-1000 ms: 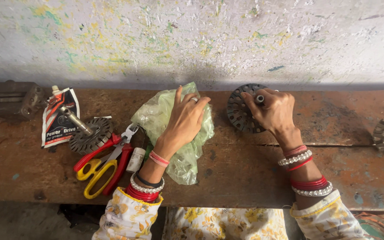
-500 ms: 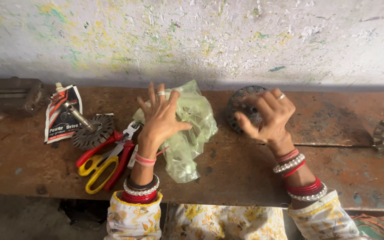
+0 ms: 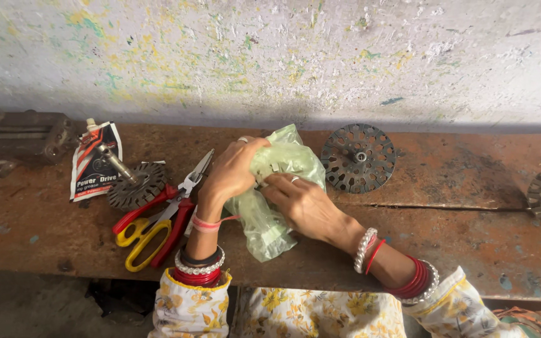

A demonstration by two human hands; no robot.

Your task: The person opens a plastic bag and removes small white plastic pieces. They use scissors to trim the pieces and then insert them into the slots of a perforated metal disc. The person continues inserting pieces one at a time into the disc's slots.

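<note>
Green plastic bag [image 3: 283,188] mid-bench — red-white-black sachet [image 3: 95,164] far left.

Both my hands meet near the bench's middle, fingertips close together. L hand [image 3: 230,172]: wrist bent, fingers curled down and pinched, knuckles up. R hand [image 3: 302,203]: comes in from the lower right, forearm slanting across the front edge, fingers stretched twd the L hand. Bangles on both wrists, floral sleeves at the front edge.
</note>
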